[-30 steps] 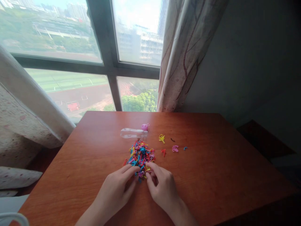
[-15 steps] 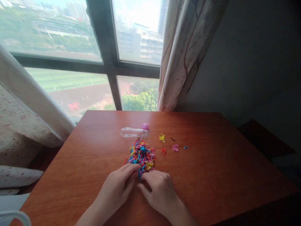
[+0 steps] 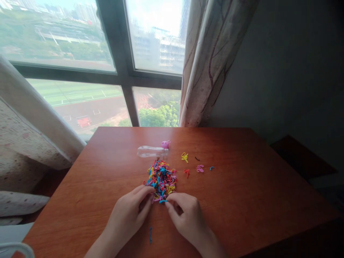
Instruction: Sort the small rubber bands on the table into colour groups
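A heap of small colourful rubber bands [image 3: 161,177] lies on the wooden table. At its near left edge is my left hand [image 3: 133,208], thumb and forefinger curled together; whatever is between the tips is hidden. My right hand [image 3: 185,211] pinches the end of a blue rubber band [image 3: 162,201] at the heap's near right edge. Between my forearms, a darker blue rubber band [image 3: 150,235] appears on the tabletop, slightly blurred. To the right lie small groups of yellow bands [image 3: 185,157], red bands [image 3: 186,173] and pink bands [image 3: 200,168].
Behind the heap a clear plastic bottle [image 3: 150,151] rests on its side, with a pink cap [image 3: 165,144] by its neck. A single black band [image 3: 197,158] and a short blue band [image 3: 212,168] lie farther right. The table [image 3: 242,200] stands against a window.
My hands have moved slightly apart, the left one leftward. A dark blue band now shows between my forearms. My right fingertips have closed on a blue band at the heap's edge.
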The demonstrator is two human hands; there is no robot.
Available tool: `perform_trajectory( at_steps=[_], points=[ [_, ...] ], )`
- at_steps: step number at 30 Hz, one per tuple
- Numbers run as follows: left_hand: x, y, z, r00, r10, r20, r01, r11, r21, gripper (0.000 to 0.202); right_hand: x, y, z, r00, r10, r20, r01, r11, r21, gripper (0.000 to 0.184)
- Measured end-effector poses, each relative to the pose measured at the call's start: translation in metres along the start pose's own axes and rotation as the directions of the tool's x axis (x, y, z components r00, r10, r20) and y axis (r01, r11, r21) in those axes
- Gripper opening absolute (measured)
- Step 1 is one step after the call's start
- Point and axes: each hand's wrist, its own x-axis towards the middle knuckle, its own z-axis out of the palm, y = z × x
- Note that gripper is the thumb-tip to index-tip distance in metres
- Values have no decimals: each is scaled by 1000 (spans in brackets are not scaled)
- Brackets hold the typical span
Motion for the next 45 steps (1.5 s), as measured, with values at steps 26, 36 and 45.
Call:
perform_trajectory(
  at_steps=[26,36,45],
  points=[
    [-32,16,-23,910,117,397,-161,984,78,24,14,120,-99,890,234,-391,-400,812,-425,36],
    [-23,15,-8,935,153,320,-196,974,110,24,10,102,-88,888,220,-403,-357,883,-304,31],
    [-6,4,-6,996,43,77,-65,952,300,21,6,66,-52,959,163,-230,-208,960,-189,22]
  ],
)
